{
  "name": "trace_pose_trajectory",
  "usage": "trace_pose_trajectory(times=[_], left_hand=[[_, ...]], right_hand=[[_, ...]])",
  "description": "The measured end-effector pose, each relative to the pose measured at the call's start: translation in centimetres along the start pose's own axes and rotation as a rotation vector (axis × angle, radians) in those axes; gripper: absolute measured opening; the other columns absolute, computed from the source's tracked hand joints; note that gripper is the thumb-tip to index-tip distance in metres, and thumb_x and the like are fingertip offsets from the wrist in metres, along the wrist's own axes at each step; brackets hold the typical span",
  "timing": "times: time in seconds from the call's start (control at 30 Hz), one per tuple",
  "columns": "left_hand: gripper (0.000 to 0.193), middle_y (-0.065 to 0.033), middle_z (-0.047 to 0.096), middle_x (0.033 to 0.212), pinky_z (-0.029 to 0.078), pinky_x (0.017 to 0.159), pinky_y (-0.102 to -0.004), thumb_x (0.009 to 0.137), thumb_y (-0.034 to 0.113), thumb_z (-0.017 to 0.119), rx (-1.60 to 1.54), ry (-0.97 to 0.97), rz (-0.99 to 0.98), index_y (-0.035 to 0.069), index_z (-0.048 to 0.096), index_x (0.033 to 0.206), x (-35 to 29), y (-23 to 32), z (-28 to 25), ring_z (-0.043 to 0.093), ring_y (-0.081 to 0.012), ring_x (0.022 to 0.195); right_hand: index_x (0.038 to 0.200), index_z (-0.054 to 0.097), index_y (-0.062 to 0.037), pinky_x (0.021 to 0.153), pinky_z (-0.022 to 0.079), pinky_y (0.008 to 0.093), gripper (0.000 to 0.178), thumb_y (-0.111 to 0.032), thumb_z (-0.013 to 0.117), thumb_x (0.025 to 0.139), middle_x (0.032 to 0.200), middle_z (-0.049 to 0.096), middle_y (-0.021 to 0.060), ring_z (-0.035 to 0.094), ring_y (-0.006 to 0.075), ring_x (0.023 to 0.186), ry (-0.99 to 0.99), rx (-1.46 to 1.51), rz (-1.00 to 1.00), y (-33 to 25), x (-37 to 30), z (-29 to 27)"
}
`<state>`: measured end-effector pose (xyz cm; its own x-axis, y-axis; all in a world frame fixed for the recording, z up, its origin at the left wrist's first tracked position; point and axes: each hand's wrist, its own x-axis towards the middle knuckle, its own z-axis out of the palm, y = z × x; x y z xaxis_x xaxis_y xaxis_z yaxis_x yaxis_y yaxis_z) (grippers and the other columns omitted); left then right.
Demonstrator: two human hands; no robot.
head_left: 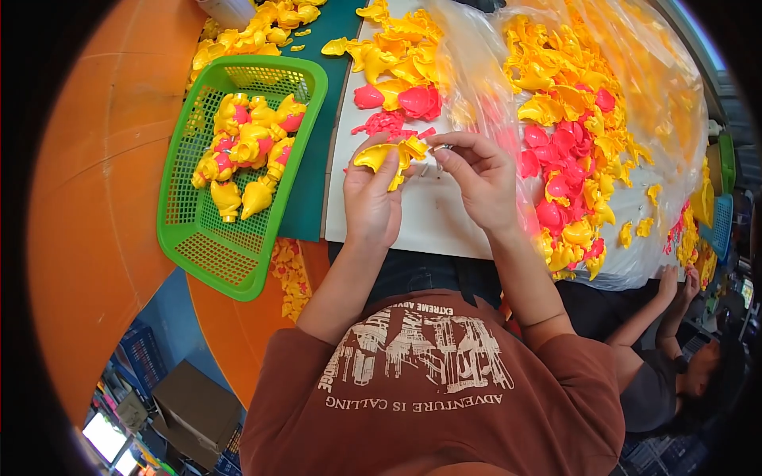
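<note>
A: Where do we locate the workpiece?
B: We locate the yellow part (375, 159) in the left hand (373, 194), above the white tabletop (452, 234).

A: How do we find the left fingers?
B: We find them closed on the yellow part, the thumb laid across its near side.

A: How do we find the right hand (480, 178)?
B: We find its thumb and forefinger brought almost together at the right end of the yellow part, the other fingers loosely curled. Whether they grip a small piece, we cannot tell; the detail is too fine.

A: What do we note beyond the hands?
B: We note red pieces (384, 123) just beyond the left hand, two larger red cups (419, 101) behind them, and a heap of yellow shells (405, 40) farther back.

A: What do we note to the left?
B: We note a green basket (313, 95) beside a dark green mat (305, 210). Yellow-and-red figures (254, 143) lie heaped inside it.

A: And to the right?
B: We note clear plastic sheeting (476, 71), then a mixed pile of yellow and red parts (559, 151). Well apart at far right, we see a co-worker's hands (679, 284).
</note>
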<state>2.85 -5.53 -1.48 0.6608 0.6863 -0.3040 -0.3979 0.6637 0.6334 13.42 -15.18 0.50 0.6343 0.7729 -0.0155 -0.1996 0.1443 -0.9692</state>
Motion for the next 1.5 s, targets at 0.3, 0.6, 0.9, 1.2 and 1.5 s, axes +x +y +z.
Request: trace_pose_trajectory(times=[0.3, 0.6, 0.9, 1.2, 1.5], left_hand=[[0.036, -0.0096, 0.054, 0.105, 0.050, 0.077, -0.0279, 0.087, -0.001, 0.057, 0.441, -0.171, 0.368, 0.001, 0.044, 0.120, -0.4, -0.1, -0.3, 0.056, -0.0152, 0.094], [0.024, -0.0086, 0.057, 0.100, 0.050, 0.070, -0.0245, 0.094, -0.001, 0.041, 0.430, -0.211, 0.094, 0.000, 0.047, 0.117, 0.4, 0.6, -0.2, 0.057, -0.0107, 0.082], [0.025, -0.0082, 0.058, 0.094, 0.047, 0.059, -0.0190, 0.094, 0.004, 0.045, 0.674, -0.235, 0.204, -0.001, 0.045, 0.118, -1.1, 0.3, 0.4, 0.057, -0.0077, 0.072], [0.019, -0.0057, 0.061, 0.074, 0.043, 0.049, -0.0220, 0.089, 0.001, 0.051, 0.809, -0.163, 0.404, -0.002, 0.057, 0.106, -1.7, 0.0, 0.8, 0.054, -0.0056, 0.057], [0.022, -0.0064, 0.061, 0.075, 0.044, 0.047, -0.0209, 0.089, 0.002, 0.052, 0.721, -0.229, 0.201, -0.007, 0.054, 0.109, -2.8, 0.4, 0.2, 0.055, -0.0060, 0.056]], right_hand=[[0.102, 0.061, 0.0032, 0.074, 0.049, 0.0225, 0.017, 0.002, 0.061, 0.084, 0.098, 0.064, 0.0094, 0.061, 0.0109, 0.086, 0.023, -0.213, -0.088, -0.3, -0.8, 0.4], [0.104, 0.062, 0.0017, 0.068, 0.049, 0.0225, 0.017, -0.005, 0.059, 0.088, 0.091, 0.065, 0.0073, 0.061, 0.0106, 0.078, -0.007, 0.095, 0.017, -0.1, -0.6, -0.5], [0.087, 0.060, 0.0008, 0.065, 0.040, 0.0210, 0.008, -0.005, 0.065, 0.083, 0.078, 0.055, 0.0020, 0.050, 0.0082, 0.071, -0.032, -0.433, -0.247, -1.3, -0.2, -0.4], [0.079, 0.058, 0.0004, 0.059, 0.037, 0.0224, 0.010, -0.005, 0.066, 0.081, 0.072, 0.052, 0.0034, 0.046, 0.0099, 0.065, -0.020, -0.515, -0.354, -2.1, -0.2, 0.5], [0.080, 0.058, 0.0002, 0.057, 0.040, 0.0228, 0.011, -0.009, 0.064, 0.084, 0.071, 0.054, 0.0037, 0.049, 0.0094, 0.063, -0.115, -0.624, -0.430, -1.4, 0.7, 0.6]])
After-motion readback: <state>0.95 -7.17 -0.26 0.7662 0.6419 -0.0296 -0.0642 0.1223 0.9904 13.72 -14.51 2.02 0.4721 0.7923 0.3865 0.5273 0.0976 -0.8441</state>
